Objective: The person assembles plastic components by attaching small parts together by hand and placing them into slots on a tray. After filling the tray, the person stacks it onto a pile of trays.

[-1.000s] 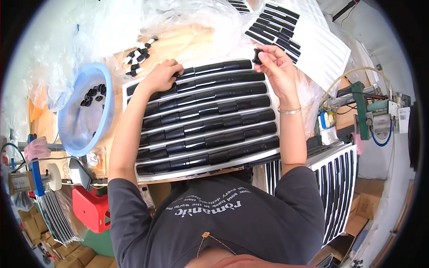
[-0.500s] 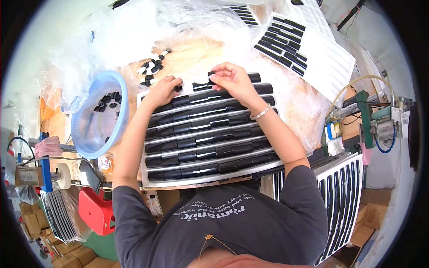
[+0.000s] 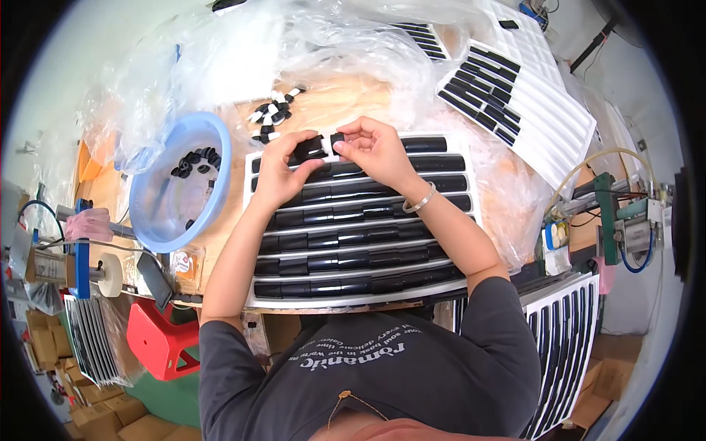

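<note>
My left hand grips a glossy black plastic piece between thumb and fingers, above the far row of the tray. Close beside it, my right hand pinches a small black cap-like piece; a gap separates the two parts. Beneath both hands lies a white ridged tray, filled with rows of glossy black pieces laid end to end. A loose pile of small black and white pieces rests on the table just beyond my left hand.
At the left stands a blue basin holding several small black pieces. Another tray, partly filled, lies far right among clear plastic sheeting. Clamp-like machines flank the table; a red stool stands below left.
My right hand has moved slightly left and down with the small piece. My left hand now holds a black piece up, turned toward the right hand. The whole view has shifted a little.
</note>
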`<state>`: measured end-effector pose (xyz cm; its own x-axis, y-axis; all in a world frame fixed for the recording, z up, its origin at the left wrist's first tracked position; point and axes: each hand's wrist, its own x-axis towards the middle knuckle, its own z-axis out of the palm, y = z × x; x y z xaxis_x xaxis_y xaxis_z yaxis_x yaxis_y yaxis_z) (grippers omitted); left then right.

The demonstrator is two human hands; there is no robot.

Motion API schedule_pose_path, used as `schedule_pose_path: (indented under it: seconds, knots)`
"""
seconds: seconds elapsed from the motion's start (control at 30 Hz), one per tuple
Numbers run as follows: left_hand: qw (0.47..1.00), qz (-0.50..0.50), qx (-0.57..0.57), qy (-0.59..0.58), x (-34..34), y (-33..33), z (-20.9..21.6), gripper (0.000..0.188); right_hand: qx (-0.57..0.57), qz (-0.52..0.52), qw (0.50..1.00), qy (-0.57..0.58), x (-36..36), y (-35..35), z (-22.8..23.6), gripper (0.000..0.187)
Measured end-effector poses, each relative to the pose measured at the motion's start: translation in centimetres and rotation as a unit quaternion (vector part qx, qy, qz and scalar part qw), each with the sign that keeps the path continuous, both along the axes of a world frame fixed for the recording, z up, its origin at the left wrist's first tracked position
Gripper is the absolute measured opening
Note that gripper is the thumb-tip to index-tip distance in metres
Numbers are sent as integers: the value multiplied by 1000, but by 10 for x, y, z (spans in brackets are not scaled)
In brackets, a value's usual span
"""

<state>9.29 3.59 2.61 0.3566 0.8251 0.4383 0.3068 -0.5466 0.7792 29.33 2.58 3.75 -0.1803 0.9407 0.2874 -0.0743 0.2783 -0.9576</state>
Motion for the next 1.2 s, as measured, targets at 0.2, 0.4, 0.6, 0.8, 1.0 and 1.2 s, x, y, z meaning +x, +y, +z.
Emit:
schedule_pose_path:
  seconds: [0.2,0.4,0.6,0.8,1.0,1.2]
  knots:
    - [993,-15,116,12,2,-16,14,42,-13,57,998,6,-8,-13,9,17]
    - [968,-6,250,36,23,-38,35,45,-260,168,921,235,-25,-16,21,34]
    - [952,-10,307,10,16,-24,22,44,-118,73,980,143,-44,3,-3,44]
    - [982,162,94,-9,-14,2,-17,37,18,50,974,-219,-53,109,-35,32]
    - [979,161,58,108,-33,22,-27,38,299,57,850,-429,-100,208,-78,29]
    - [972,105,89,193,-7,42,-36,41,301,51,766,-567,-113,238,-115,18]
